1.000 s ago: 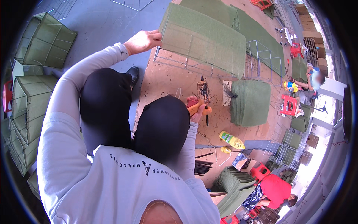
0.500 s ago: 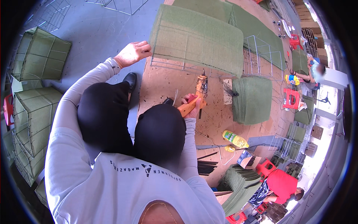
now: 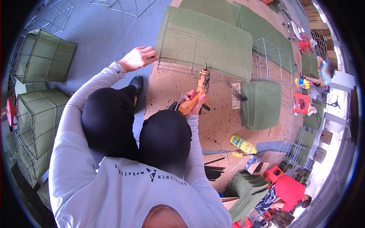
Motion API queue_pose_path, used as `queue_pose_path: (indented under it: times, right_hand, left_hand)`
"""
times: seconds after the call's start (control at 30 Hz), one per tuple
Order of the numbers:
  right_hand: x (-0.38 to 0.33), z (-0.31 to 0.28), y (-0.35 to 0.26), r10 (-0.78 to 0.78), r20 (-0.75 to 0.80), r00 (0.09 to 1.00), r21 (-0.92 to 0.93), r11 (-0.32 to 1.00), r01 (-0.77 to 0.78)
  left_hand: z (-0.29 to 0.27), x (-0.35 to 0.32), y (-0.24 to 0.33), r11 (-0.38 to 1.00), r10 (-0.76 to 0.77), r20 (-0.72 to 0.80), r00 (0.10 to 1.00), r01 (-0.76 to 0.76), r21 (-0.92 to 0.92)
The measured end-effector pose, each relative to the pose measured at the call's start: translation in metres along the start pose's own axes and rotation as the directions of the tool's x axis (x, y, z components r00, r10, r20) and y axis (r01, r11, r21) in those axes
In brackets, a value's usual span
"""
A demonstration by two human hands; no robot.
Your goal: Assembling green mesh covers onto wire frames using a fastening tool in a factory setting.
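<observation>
A sheet of green mesh (image 3: 205, 38) lies draped over a wire frame (image 3: 182, 68) on the brown cardboard. At the left edge of the sheet, my left hand (image 3: 138, 58) is closed in a pinch; its fingertips meet the mesh corner beside the wire. My right hand (image 3: 194, 102) grips an orange glue gun (image 3: 188, 106), its body smeared with dark residue. The gun's nozzle points away from me, over the near edge of the frame. Whether the nozzle touches the wire or mesh, I cannot tell.
A stack of green mesh sheets (image 3: 261, 104) lies right of the gun, a yellow bottle (image 3: 243, 144) nearer me. Mesh-covered frames (image 3: 43, 57) stand on the left. Red stools (image 3: 300, 103) and two people, one in a red shirt (image 3: 289, 192), are at the right.
The glue gun in my right hand has moved a little away from me, up to the frame's near edge. My left hand keeps its place at the mesh corner. The view has shifted slightly.
</observation>
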State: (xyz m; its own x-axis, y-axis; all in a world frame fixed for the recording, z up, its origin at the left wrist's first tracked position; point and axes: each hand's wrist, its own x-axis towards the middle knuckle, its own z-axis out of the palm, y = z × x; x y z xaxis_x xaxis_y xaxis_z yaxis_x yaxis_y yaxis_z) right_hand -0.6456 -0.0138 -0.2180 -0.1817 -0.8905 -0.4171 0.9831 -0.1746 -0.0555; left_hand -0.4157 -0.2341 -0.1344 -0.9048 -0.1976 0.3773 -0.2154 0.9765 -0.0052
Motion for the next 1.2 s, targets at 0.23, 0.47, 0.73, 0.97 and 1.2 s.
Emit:
queue_pose_path:
  times: [0.23,0.47,0.73,0.97,1.2]
  right_hand:
    - [0.009,-0.006,0.01,0.094,-0.038,0.995,-0.012,0.995,-0.095]
    - [0.01,-0.004,0.016,0.068,-0.053,0.996,-0.08,0.994,-0.073]
    - [0.01,-0.007,0.017,0.091,-0.101,0.991,-0.211,0.971,-0.11]
    - [0.013,-0.014,0.019,0.085,-0.122,0.989,-0.23,0.967,-0.112]
    - [0.009,-0.01,0.017,0.122,-0.071,0.99,-0.253,0.958,-0.136]
  left_hand:
    - [-0.001,0.001,0.003,0.986,-0.103,-0.014,0.995,0.1,-0.137]
    - [0.009,0.006,0.006,0.627,-0.696,0.053,0.716,0.643,-0.439]
    - [0.026,0.001,0.003,-0.209,-0.691,0.548,0.472,0.596,-0.776]
    - [0.031,0.001,0.001,-0.227,-0.677,0.523,0.517,0.53,-0.817]
    - [0.032,0.001,0.002,-0.202,-0.702,0.506,0.502,0.541,-0.816]
